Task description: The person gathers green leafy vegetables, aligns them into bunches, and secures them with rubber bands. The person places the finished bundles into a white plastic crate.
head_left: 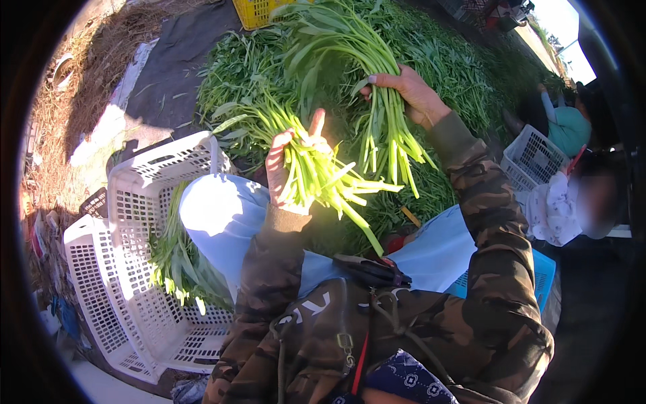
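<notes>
My left hand [277,168] is closed round a bunch of water spinach [309,176], with its pale cut stems pointing right and toward me. One finger of that hand stands up above the stems. To the right and farther off, my right hand [412,94] grips a second, longer bunch of water spinach [385,124] near its middle. Its leaves arch up and to the left, while the cut ends hang down. The two bunches are apart. Beneath both lies a large heap of loose water spinach [444,87].
At my left stands a white perforated crate [165,158] with greens [195,269] inside. A yellow crate [259,13] sits at the far edge. On the right are another white crate [535,158] and a person [555,209]. A blue crate [544,276] shows behind my right arm.
</notes>
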